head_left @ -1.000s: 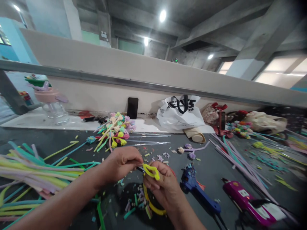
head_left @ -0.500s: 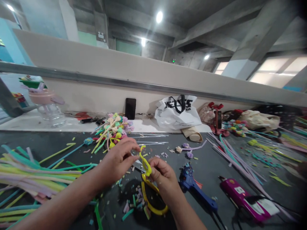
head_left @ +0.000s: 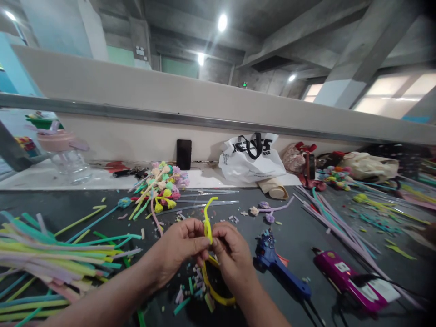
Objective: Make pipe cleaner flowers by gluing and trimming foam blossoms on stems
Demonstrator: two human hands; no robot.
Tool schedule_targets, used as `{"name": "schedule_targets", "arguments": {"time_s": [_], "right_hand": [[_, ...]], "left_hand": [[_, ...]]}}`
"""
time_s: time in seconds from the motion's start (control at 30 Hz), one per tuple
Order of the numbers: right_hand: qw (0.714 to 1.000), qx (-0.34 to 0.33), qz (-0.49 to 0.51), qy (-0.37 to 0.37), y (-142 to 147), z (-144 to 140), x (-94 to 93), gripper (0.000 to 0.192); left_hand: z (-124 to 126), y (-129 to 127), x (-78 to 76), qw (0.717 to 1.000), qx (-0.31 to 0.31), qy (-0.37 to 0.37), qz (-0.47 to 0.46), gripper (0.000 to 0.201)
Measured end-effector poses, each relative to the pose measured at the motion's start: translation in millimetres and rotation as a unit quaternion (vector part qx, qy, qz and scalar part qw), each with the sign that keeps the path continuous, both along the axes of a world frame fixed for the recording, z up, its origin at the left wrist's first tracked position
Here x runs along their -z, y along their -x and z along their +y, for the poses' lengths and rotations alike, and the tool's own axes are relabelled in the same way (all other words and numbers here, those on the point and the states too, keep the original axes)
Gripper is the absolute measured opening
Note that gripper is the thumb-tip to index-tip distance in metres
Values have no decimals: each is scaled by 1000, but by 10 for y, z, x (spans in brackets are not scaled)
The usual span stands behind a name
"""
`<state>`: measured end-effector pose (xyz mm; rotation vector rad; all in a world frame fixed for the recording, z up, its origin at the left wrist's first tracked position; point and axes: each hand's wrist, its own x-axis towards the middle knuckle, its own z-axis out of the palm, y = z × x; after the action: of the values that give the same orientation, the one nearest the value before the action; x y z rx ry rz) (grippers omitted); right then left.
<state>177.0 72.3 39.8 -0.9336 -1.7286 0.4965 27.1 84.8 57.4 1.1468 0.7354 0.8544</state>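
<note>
A yellow fuzzy stick (head_left: 207, 217) is pinched between the left hand (head_left: 182, 245) and the right hand (head_left: 229, 254), just above the dark table (head_left: 299, 236). Both hands are closed tight on it, with the fingertips almost touching each other. The top end of the stick points up and is bent over like a little hook. The rest of it drops under the hands and is curled into a loop near the table edge. Small cut bits (head_left: 195, 284) are scattered below the hands. A big pile of long fuzzy sticks (head_left: 51, 252) is spread out on the left, and a bunch of finished little flowers (head_left: 160, 186) is laid farther back. A blue glue gun (head_left: 277, 268) and a pink glue gun (head_left: 344, 279) are set down on the right, close by but not touched. A white bag (head_left: 252, 159) is leaned against the wall at the back. For a neat bend, the stick is best held very close to the spot where it is to be turned. It should be turned slowly, so the shape is kept even. The loose end should be kept away from the glue guns, which may be hot.
</note>
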Motion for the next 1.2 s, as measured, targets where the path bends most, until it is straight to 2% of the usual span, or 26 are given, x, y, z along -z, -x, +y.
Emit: {"name": "schedule_targets", "arguments": {"time_s": [0.13, 0.27, 0.57, 0.73, 0.97, 1.1, 1.2], "right_hand": [[998, 49, -9, -26, 20, -18, 38, 9], [996, 75, -14, -44, 51, -46, 49, 9], [996, 84, -8, -33, 66, -45, 85, 9], [997, 64, -7, -44, 49, -24, 85, 10], [999, 38, 27, -20, 41, -20, 55, 8], [998, 25, 55, 23, 48, -30, 32, 6], [983, -2, 129, 129, 53, -26, 33, 10]], "left_hand": [[-58, -75, 18, 998, -54, -21, 4, 17], [-74, -110, 26, 997, -78, -7, -11, 19], [-75, -110, 34, 993, -60, 55, -89, 16], [-70, -75, 85, 987, -25, 95, -126, 17], [-67, -71, 126, 989, -47, 70, -120, 14], [-53, -64, 133, 990, -73, 47, -108, 13], [-12, -37, 119, 994, -82, 24, -64, 12]]}}
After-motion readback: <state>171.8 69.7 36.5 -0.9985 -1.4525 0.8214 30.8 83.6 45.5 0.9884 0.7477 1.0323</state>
